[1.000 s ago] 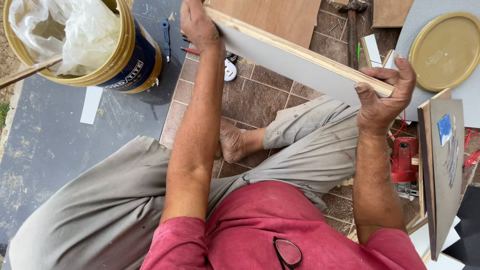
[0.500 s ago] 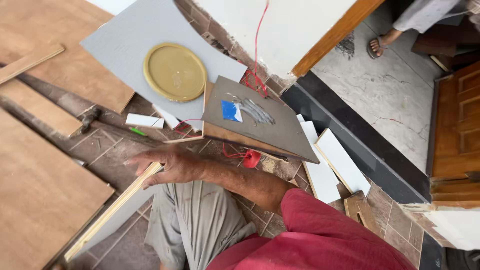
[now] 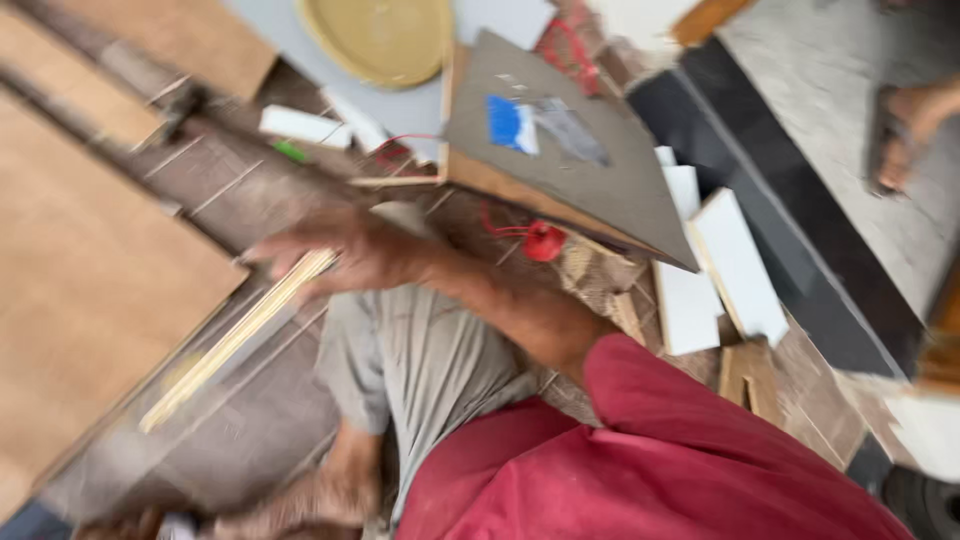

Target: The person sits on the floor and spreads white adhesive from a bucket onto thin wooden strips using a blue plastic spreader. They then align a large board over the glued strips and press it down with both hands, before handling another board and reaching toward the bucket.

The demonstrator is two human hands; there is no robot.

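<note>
The view is motion-blurred. My right hand [image 3: 350, 250] reaches out from a red sleeve and grips the pale edge [image 3: 235, 335] of a large wood-coloured board [image 3: 90, 290] lying at the left. My grey-trousered knee [image 3: 420, 350] sits just under that arm. My left hand is out of the picture.
A grey panel with a blue patch [image 3: 570, 160] leans to the right of the hand, with a red object [image 3: 545, 240] under it. A round yellow lid [image 3: 380, 35] lies on a pale sheet. White blocks [image 3: 735, 265] lie by a black step [image 3: 810, 230]. Another person's foot [image 3: 905, 130] is at far right.
The view has swung right, away from the yellow bucket, and then dipped closer. My left hand has left the picture. My right hand stays on the board's edge.
</note>
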